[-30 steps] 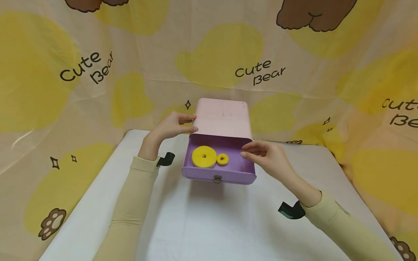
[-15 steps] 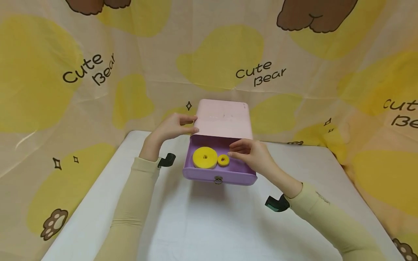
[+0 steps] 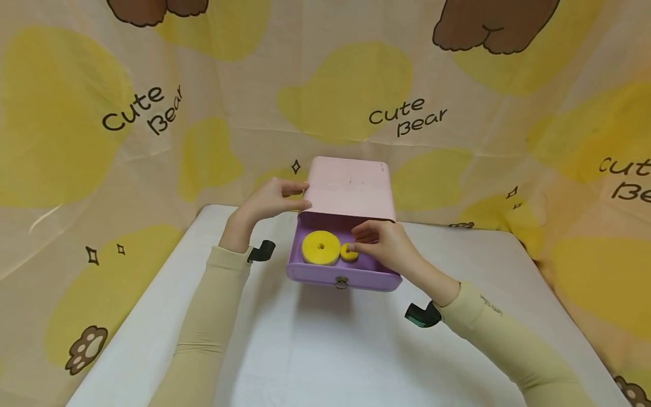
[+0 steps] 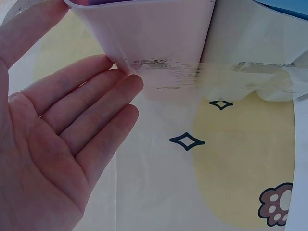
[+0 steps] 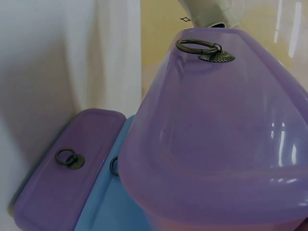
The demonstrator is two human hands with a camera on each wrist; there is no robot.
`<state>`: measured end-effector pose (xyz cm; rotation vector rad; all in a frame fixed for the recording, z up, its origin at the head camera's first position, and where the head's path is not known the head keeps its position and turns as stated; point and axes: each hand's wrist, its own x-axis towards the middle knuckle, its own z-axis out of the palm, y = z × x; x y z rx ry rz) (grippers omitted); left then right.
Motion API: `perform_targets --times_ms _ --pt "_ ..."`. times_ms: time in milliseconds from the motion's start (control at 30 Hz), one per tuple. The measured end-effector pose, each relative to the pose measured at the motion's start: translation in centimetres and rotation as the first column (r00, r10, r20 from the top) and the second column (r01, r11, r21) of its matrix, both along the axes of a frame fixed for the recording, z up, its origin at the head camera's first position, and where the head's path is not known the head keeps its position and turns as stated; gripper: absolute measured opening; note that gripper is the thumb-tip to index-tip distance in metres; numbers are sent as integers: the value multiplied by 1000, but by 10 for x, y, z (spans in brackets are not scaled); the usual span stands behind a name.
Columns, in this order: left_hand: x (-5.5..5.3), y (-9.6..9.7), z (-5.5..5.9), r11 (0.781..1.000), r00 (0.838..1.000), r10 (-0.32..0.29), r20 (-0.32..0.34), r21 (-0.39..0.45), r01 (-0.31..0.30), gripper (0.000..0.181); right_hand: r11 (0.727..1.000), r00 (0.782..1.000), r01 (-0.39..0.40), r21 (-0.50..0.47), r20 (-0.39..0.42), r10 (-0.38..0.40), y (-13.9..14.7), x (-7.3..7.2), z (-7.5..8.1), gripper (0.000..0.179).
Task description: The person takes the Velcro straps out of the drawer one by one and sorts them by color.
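Observation:
A pink drawer cabinet (image 3: 351, 189) stands at the back with its top purple drawer (image 3: 317, 272) pulled out. Inside lie a large yellow disc with a small centre hole (image 3: 321, 257) and a small yellow ring (image 3: 348, 255) at its right. My right hand (image 3: 389, 246) reaches over the drawer's right side, thumb overlapping the ring, a gap showing between thumb and index finger. My left hand (image 3: 267, 200) has its fingertips at the cabinet's left side. In the left wrist view, the left hand's fingers (image 4: 91, 103) lie straight against the pink side (image 4: 144, 33).
Below the pulled-out drawer, the right wrist view shows a blue drawer (image 5: 110, 207) and another purple drawer (image 5: 72, 178), with metal ring pulls. A white table (image 3: 305, 350) stretches in front. A patterned yellow cloth (image 3: 335, 96) hangs behind the cabinet.
My right hand has moved left from the drawer's right edge to the small yellow ring. The left hand stays at the cabinet's side.

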<state>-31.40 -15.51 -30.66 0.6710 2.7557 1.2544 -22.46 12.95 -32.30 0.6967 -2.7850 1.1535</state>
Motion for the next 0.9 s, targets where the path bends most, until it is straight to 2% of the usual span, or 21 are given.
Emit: perform_targets --times_ms 200,533,900 --pt "0 0 1 1000 1000 -3 -3 6 3 69 998 1000 -14 68 0 14 -5 -2 -2 41" --pt "1 0 1 1000 1000 -3 -12 -2 3 70 987 998 -37 159 65 27 -10 -5 -3 48" --pt "1 1 0 1000 1000 7 -9 0 -7 69 978 999 -25 207 40 18 -10 -6 -4 37"
